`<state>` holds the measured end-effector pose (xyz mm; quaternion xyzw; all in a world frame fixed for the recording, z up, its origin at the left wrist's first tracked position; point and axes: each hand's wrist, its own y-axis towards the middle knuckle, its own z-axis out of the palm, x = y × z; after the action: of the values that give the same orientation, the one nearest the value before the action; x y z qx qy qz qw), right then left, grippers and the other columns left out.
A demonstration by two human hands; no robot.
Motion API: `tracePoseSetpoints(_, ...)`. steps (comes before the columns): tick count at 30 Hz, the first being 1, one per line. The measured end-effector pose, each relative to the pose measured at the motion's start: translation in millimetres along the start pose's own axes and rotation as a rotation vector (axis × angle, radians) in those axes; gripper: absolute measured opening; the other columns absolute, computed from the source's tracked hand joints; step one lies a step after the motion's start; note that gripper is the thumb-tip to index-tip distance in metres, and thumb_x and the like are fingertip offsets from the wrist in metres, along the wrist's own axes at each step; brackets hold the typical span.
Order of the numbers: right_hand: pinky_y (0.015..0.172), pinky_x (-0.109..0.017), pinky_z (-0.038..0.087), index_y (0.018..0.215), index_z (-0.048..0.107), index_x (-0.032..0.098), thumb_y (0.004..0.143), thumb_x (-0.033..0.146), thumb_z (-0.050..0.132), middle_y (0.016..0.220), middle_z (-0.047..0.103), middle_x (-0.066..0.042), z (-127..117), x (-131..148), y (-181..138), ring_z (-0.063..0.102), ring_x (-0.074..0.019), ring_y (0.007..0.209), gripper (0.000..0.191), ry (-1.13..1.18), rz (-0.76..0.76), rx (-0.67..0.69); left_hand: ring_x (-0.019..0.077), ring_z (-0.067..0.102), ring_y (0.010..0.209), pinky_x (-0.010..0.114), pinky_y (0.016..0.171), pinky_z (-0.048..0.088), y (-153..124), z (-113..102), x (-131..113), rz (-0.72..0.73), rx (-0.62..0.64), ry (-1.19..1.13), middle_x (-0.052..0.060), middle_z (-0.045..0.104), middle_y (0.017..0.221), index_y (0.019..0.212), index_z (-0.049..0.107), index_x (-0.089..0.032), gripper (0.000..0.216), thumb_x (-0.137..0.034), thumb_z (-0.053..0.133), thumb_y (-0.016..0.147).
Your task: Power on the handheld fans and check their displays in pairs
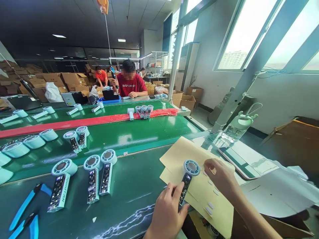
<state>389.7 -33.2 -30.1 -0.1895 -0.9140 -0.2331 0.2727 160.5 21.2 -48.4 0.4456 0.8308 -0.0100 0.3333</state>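
Your left hand [167, 212] grips the handle end of a small handheld fan [187, 184], fingers closed around the lower part of its exposed circuit section. The fan lies across the yellow backing sheets [199, 196] near the front edge of the green table [134, 196], with its round head pointing away from you.

Your right hand [222, 179] rests just beside the fan head, fingertips pinched together at the sheet surface. Whether a sticker is held between them cannot be told from this view. Several small white stickers [210, 205] remain on the sheet near your right wrist.

Hazards from this position:

- The fan's circuit section is uncovered. A tight grip or a sliding thumb could likely stress its components.
- The backing sheets are loose and overlap the table edge. Pressing on the fan head could shift them and pull the fan out of line.
- A sticker picked by its adhesive face may fold onto itself or pick up dust.
- A water bottle [238, 126] and a tablet [243, 159] stand close to your right. A wide elbow movement could knock either one.

Three more fans [93, 179] lie on the table to your left, apart from your work. Blue-handled pliers [26, 212] lie at the lower left corner. A person in a red shirt [130, 84] sits at the far end of the line.
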Motion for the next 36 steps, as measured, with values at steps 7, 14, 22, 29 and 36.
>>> tracePoseSetpoints(7,0.042,-0.021,0.03,0.076,0.057,0.017,0.077,0.045,0.064,0.056,0.046,0.004,41,45,-60,0.036,-0.0085,0.044,0.028,0.995,0.571,-0.029,0.0238,0.061,0.089,0.034,0.077,0.054,2,6,0,0.036,0.02,0.016,0.007,0.06,0.097,0.123,0.047,-0.02,0.062,-0.018,0.072,0.067)
tracePoseSetpoints(14,0.043,-0.016,0.031,0.074,0.058,0.017,0.069,0.038,0.074,0.066,0.048,0.002,36,51,-56,0.038,-0.0083,0.053,0.027,1.285,0.665,-0.074,0.0235,0.06,0.09,0.033,0.076,0.054,1,6,1,0.066,-0.013,-0.02,0.007,0.06,0.099,0.122,0.049,-0.022,0.059,-0.023,0.072,0.067)
tracePoseSetpoints(22,0.038,-0.015,0.012,0.071,0.052,0.016,0.069,0.031,0.073,0.06,0.03,0.008,28,67,-62,0.011,-0.0031,0.044,0.026,1.502,0.691,0.177,0.0216,0.051,0.098,0.039,0.085,0.046,19,-7,-6,0.092,-0.071,-0.227,0.007,0.058,0.108,0.12,0.051,-0.026,0.032,-0.026,0.044,0.089)
tracePoseSetpoints(29,0.039,-0.014,0.013,0.072,0.055,0.016,0.069,0.034,0.074,0.053,0.028,0.009,28,68,-60,0.013,-0.0025,0.043,0.027,1.504,0.676,0.222,0.0161,0.057,0.084,0.029,0.077,0.045,42,-13,-21,-0.041,-0.069,-0.553,-0.001,0.065,0.083,0.085,0.065,-0.024,0.009,-0.02,0.057,0.081)
tracePoseSetpoints(36,0.042,-0.018,0.028,0.078,0.06,0.019,0.075,0.048,0.064,0.054,0.05,0.002,19,67,-64,0.039,-0.0101,0.049,0.03,0.766,0.434,0.034,0.0147,0.06,0.074,0.025,0.066,0.046,50,-18,-14,-0.099,0.034,-0.532,-0.004,0.068,0.078,0.077,0.067,-0.025,0.009,-0.024,0.059,0.079)
